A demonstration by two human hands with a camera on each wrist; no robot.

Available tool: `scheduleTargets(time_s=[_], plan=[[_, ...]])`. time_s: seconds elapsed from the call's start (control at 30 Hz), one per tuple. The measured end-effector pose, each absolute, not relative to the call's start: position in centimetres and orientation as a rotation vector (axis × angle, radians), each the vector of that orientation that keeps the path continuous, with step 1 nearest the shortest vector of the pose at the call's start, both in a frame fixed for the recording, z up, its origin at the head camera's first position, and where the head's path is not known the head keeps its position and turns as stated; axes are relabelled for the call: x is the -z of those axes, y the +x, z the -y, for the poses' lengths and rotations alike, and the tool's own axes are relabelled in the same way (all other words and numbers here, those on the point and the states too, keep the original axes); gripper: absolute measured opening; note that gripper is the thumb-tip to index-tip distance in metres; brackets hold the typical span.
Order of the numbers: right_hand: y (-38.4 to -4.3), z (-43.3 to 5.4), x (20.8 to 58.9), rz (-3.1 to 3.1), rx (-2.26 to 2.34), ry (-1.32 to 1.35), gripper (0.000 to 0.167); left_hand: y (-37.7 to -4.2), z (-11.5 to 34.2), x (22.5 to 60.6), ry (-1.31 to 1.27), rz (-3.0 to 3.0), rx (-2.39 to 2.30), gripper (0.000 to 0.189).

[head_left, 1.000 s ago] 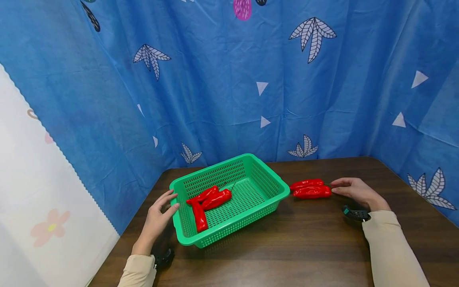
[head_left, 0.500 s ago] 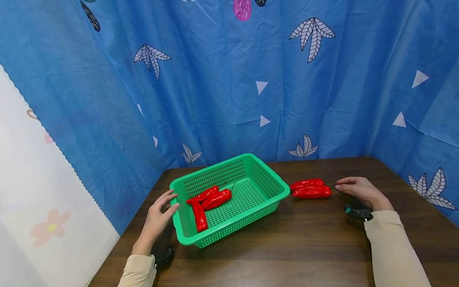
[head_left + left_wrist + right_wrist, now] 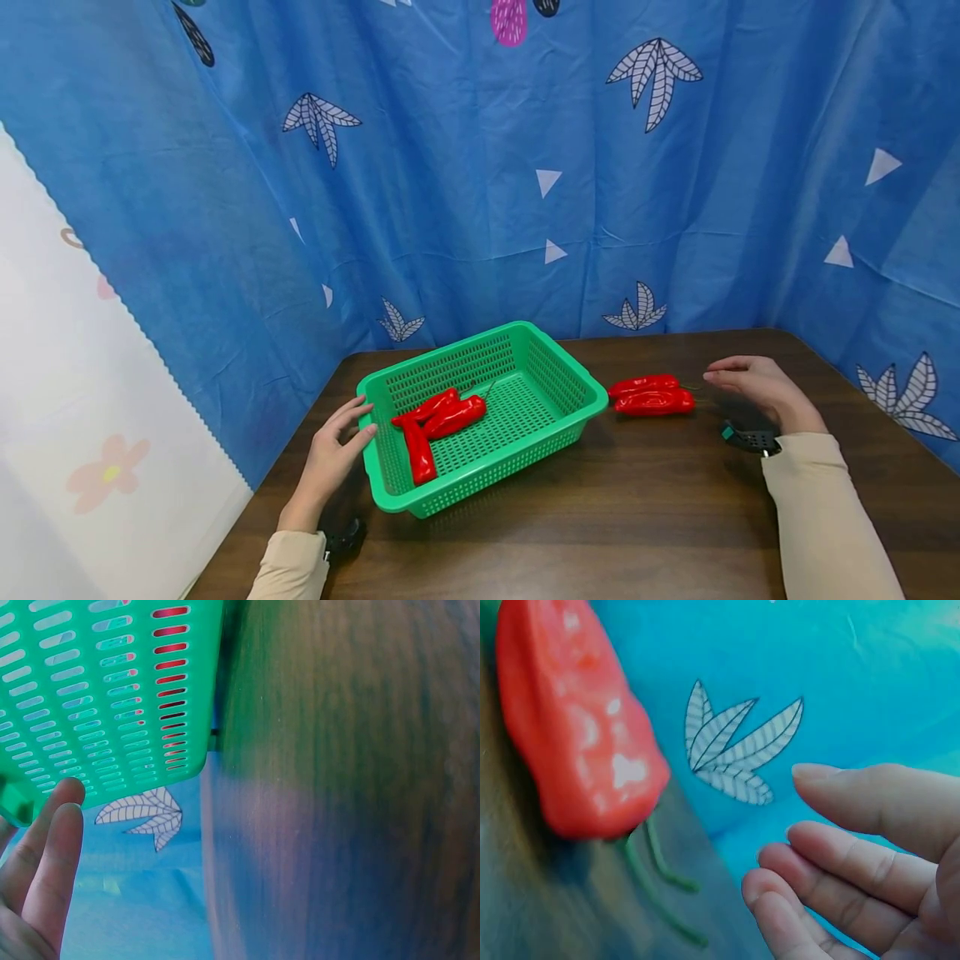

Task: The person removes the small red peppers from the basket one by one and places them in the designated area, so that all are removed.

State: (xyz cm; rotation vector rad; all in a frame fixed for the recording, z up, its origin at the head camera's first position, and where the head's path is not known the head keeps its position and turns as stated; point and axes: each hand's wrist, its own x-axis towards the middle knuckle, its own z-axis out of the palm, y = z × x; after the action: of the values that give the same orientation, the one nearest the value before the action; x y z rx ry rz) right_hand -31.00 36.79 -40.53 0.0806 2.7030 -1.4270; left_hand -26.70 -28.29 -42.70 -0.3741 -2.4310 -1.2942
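Touching with relaxed, slightly spread left hand (image 3: 324, 450) the left end of a rectangular green plastic basket (image 3: 495, 464) containing three glossy red peppers (image 3: 456, 417); right of two matching peppers (image 3: 654, 403) on dark brown wooden table (image 3: 600, 517), poising right hand (image 3: 767, 388), narrowly parted at thumb and fingers.

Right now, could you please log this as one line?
left hand: at green basket; right hand: holding nothing; in basket: three red peppers; on table: two red peppers
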Motion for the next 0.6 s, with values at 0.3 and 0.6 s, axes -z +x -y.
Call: scheduleTargets(time_s=[0.3,0.6], plan=[[-31.3,-34.5,38.1,-2.759,1.427,-0.011,0.075,-26.9,28.3,42.7,-0.363,2.435,1.294,0.042],[-31.6,-32.1,36.8,-2.693,1.536,-0.178,0.067,-26.7,28.2,42.7,-0.341,2.448,1.310,0.043]])
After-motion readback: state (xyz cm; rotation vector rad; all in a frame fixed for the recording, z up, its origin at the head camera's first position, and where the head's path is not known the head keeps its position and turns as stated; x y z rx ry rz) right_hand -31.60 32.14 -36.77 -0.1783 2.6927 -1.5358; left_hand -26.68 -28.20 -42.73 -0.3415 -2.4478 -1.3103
